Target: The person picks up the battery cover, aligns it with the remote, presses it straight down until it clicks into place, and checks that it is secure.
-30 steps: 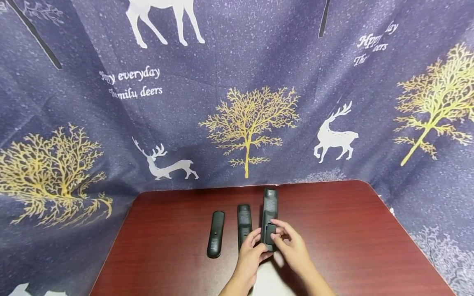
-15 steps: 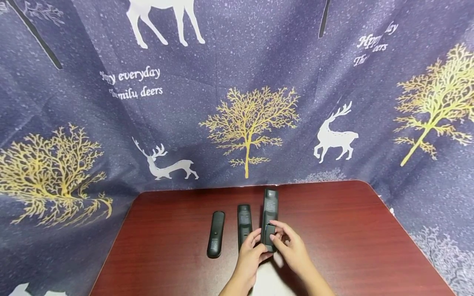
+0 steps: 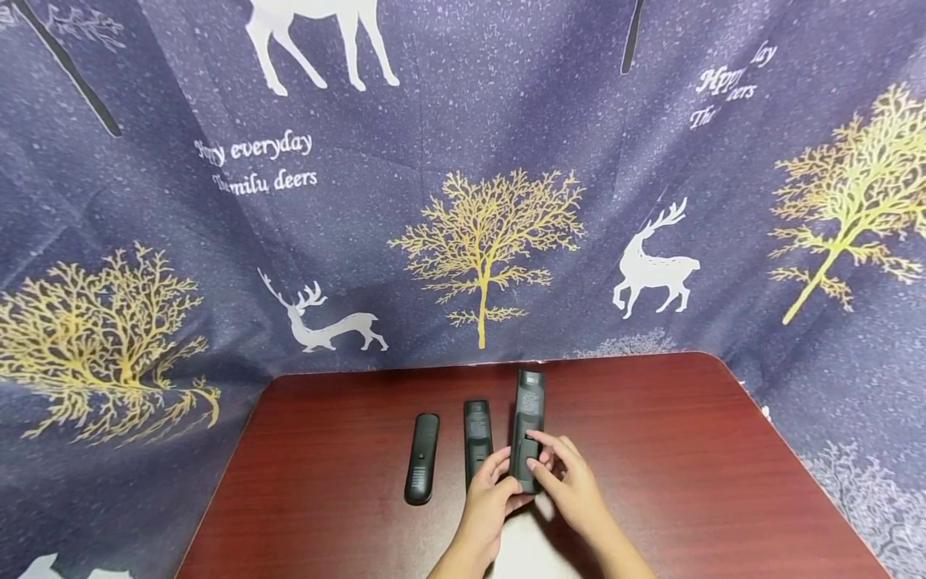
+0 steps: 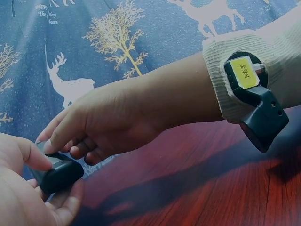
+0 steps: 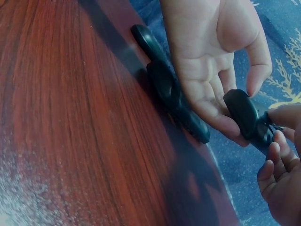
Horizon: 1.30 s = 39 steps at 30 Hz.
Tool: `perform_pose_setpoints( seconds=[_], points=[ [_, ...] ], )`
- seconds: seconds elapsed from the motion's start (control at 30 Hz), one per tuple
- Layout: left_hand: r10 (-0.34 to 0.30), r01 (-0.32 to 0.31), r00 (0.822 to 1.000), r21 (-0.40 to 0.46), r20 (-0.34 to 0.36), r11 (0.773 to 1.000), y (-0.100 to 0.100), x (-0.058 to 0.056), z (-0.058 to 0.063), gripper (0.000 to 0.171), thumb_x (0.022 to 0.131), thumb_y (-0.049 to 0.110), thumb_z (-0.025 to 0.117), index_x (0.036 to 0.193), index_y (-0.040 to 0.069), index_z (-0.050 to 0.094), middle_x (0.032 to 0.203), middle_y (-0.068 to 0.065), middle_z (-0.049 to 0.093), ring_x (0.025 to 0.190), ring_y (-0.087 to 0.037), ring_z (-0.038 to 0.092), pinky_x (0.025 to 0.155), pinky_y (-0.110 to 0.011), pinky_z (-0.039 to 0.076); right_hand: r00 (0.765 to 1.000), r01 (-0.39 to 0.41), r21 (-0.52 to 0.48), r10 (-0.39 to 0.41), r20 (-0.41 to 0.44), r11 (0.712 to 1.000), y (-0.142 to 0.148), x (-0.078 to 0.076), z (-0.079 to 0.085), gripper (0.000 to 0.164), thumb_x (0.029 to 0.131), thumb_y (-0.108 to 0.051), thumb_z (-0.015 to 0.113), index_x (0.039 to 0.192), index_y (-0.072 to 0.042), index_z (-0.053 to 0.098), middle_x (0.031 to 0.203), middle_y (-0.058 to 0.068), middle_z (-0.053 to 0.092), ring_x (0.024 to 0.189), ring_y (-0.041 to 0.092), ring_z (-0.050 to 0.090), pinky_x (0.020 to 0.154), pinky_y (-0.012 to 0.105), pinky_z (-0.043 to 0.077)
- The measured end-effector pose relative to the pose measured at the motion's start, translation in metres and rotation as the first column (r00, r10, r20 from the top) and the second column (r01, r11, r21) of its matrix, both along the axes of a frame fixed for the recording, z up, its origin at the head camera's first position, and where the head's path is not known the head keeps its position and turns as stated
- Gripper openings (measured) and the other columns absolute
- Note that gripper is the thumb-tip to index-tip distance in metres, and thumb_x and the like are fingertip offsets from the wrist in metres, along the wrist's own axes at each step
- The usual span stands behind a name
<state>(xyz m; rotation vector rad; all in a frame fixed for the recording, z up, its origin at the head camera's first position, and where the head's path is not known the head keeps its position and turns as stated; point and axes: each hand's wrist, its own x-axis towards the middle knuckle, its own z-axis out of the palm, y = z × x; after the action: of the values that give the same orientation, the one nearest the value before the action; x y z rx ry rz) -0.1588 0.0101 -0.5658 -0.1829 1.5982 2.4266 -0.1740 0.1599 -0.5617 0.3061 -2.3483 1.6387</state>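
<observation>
A black remote control [image 3: 530,402] is held back side up above the table, its far end pointing away. My left hand [image 3: 486,505] grips its near end, thumb on one edge and fingers underneath; the left wrist view shows the rounded end of this remote [image 4: 61,178]. My right hand [image 3: 577,486] pinches the battery cover [image 3: 524,455] at the remote's back, index finger at the cover's upper edge and thumb lower on its face. A narrow dark gap shows by the index fingertip. Whether the cover sits flush cannot be made out.
Two more black remotes lie on the red-brown table [image 3: 340,474]: a middle remote [image 3: 477,422] close beside my left hand, partly hidden by it, and a left remote [image 3: 422,458]. A dark blue curtain [image 3: 434,121] with deer and trees hangs behind the table's far edge.
The battery cover, earlier raised and tilted with a bluish strip visible at its edge, now lies lower and more in line with the remote's back. Both hands stay nearly in place.
</observation>
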Motion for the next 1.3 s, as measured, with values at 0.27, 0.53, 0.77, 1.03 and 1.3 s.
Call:
perform_pose_setpoints(
  seconds=[0.27, 0.53, 0.77, 1.03, 1.3],
  points=[
    [-0.003, 0.003, 1.0, 0.007, 0.001, 1.0, -0.0004, -0.0003, -0.0012, 0.074, 0.075, -0.004, 0.056, 0.148, -0.005, 0.041, 0.132, -0.019, 0.058, 0.098, -0.018, 0.069, 0.081, -0.029, 0.058, 1.0, -0.011, 0.0, 0.011, 0.025, 1.0, -0.0006, -0.0001, 0.0025, 0.042, 0.087, -0.003, 0.075, 0.127, -0.011, 0.068, 0.09, 0.008, 0.054, 0.073, 0.003, 0.047, 0.063, 0.02, 0.044],
    [-0.003, 0.003, 1.0, 0.022, -0.005, 1.0, -0.0012, -0.0004, -0.0023, 0.075, 0.075, -0.004, 0.056, 0.148, -0.006, 0.04, 0.133, -0.02, 0.057, 0.099, -0.019, 0.069, 0.081, -0.03, 0.058, 0.999, -0.027, -0.017, 0.027, 0.026, 0.999, 0.002, -0.0027, -0.0024, 0.041, 0.087, -0.006, 0.076, 0.126, -0.015, 0.069, 0.09, 0.004, 0.054, 0.075, 0.003, 0.05, 0.066, 0.02, 0.046],
    [-0.001, 0.001, 1.0, 0.021, -0.006, 1.0, -0.0014, 0.0005, -0.0028, 0.075, 0.075, -0.004, 0.056, 0.148, -0.006, 0.04, 0.134, -0.021, 0.056, 0.099, -0.019, 0.069, 0.083, -0.031, 0.058, 0.999, -0.024, -0.012, 0.024, 0.031, 1.0, 0.0016, -0.0023, -0.0029, 0.043, 0.084, -0.003, 0.077, 0.125, -0.012, 0.068, 0.09, 0.004, 0.054, 0.076, 0.004, 0.051, 0.068, 0.02, 0.048],
    [0.011, -0.011, 1.0, 0.025, 0.006, 1.0, -0.0014, 0.0015, -0.0039, 0.075, 0.075, -0.005, 0.055, 0.149, -0.005, 0.04, 0.134, -0.02, 0.056, 0.099, -0.019, 0.068, 0.082, -0.032, 0.058, 0.999, 0.001, -0.018, 0.0, 0.04, 1.0, 0.0007, -0.0029, -0.0048, 0.045, 0.084, -0.003, 0.077, 0.127, -0.014, 0.067, 0.091, 0.004, 0.055, 0.077, 0.004, 0.051, 0.068, 0.019, 0.047],
    [0.023, -0.023, 1.0, 0.046, -0.008, 0.999, 0.0013, 0.0025, -0.0053, 0.075, 0.075, -0.007, 0.052, 0.149, -0.007, 0.038, 0.136, -0.021, 0.055, 0.1, -0.021, 0.068, 0.083, -0.035, 0.059, 0.99, 0.118, -0.101, -0.11, 0.083, 0.988, -0.0012, -0.0048, -0.0012, 0.043, 0.09, -0.003, 0.072, 0.131, -0.01, 0.063, 0.098, 0.007, 0.055, 0.081, 0.005, 0.052, 0.066, 0.019, 0.049]
  ],
)
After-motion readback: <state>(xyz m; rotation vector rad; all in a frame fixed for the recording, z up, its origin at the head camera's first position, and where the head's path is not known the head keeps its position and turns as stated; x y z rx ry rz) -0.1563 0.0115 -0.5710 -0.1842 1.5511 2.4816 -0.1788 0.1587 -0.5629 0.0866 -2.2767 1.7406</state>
